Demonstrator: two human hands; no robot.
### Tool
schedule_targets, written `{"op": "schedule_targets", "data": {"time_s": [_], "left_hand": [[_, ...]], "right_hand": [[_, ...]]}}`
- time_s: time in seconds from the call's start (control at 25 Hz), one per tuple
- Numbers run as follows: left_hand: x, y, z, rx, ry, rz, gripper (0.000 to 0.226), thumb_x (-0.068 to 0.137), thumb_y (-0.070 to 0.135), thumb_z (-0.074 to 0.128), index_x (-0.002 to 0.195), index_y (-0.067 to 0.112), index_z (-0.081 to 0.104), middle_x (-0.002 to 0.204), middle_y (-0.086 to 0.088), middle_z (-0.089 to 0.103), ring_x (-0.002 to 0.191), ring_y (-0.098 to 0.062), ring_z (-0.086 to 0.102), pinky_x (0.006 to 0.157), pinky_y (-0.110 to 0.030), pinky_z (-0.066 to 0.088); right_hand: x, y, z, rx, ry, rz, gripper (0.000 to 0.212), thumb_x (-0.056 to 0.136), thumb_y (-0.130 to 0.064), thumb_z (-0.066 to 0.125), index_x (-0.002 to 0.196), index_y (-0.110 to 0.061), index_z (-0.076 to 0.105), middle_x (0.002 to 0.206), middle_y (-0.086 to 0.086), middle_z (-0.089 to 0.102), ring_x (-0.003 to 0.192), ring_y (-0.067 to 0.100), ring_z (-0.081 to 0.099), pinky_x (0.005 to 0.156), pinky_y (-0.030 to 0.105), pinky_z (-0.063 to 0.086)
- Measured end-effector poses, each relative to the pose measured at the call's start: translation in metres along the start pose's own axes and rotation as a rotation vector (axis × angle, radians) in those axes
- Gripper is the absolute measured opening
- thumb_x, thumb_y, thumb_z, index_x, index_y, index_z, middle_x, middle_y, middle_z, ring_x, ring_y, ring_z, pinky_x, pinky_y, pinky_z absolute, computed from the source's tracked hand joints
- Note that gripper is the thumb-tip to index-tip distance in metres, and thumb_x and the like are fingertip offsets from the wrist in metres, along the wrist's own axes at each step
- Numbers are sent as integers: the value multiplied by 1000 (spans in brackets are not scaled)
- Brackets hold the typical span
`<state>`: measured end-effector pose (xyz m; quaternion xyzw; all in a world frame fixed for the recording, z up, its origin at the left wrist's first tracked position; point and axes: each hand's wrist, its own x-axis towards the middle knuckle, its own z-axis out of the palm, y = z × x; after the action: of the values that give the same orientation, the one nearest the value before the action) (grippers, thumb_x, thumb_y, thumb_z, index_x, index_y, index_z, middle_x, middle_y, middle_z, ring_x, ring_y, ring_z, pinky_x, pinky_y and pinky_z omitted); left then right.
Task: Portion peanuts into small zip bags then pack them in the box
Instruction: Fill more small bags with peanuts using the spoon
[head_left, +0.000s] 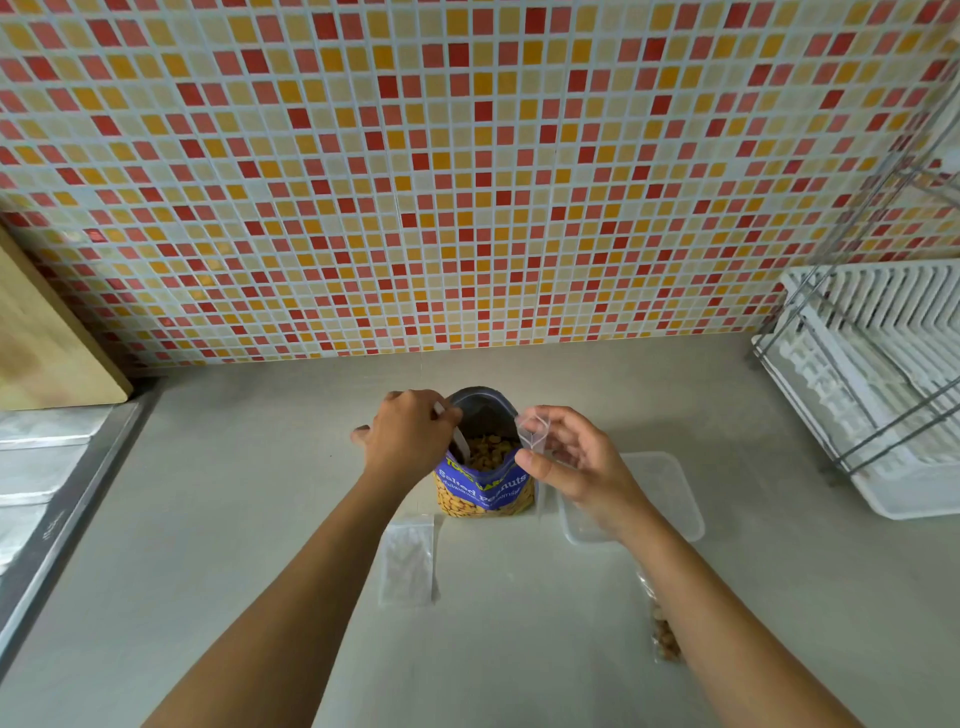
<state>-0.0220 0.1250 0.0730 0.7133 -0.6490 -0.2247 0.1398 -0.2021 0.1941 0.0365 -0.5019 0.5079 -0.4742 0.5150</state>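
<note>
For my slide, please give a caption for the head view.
Left hand holds a spoon in the open peanut bag; right hand pinches a small zip bag beside it.

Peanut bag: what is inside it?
Peanuts lie inside, and a white scoop, held by the left hand, dips in. The scoop's end and the bottom of the bag are hidden.

Wooden board (47, 332) left, white dish rack (883, 374) right (mosaic wall (467, 182) behind).
</note>
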Motion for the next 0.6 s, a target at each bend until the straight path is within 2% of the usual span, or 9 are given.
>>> {"op": "schedule_targets", "data": {"time_s": [0.12,0.24,0.48,0.6], "left_hand": [[2,-2,0,-123,-34,-37,23,91,39,52,91,22,67,89,-3,64,86,-24,56,89,-51,48],[0,-4,0,-250,-26,-44,20,90,36,55,87,21,68,85,-4,67,86,-26,60,88,-52,50],[-8,-6,2,-471,1,-44,21,89,37,55,73,29,65,84,-2,69,87,-25,62,85,-49,51],[-9,-7,-3,-579,-38,-60,20,91,30,55,81,18,67,82,-3,66,78,-18,59,69,-31,50]], "right_hand": [[-2,2,2,16,7,-4,52,60,-40,78,107,-29,59,113,-6,68,110,9,61,83,17,48],[-3,2,3,21,4,-8,49,64,-34,77,109,-28,59,113,-6,68,110,9,60,81,16,47],[-5,2,4,17,18,-25,57,59,-41,77,111,-24,60,115,-6,67,110,14,60,83,17,47],[-5,2,4,5,12,-21,57,59,-42,77,111,-25,59,115,-6,67,110,14,61,82,18,47]]}}
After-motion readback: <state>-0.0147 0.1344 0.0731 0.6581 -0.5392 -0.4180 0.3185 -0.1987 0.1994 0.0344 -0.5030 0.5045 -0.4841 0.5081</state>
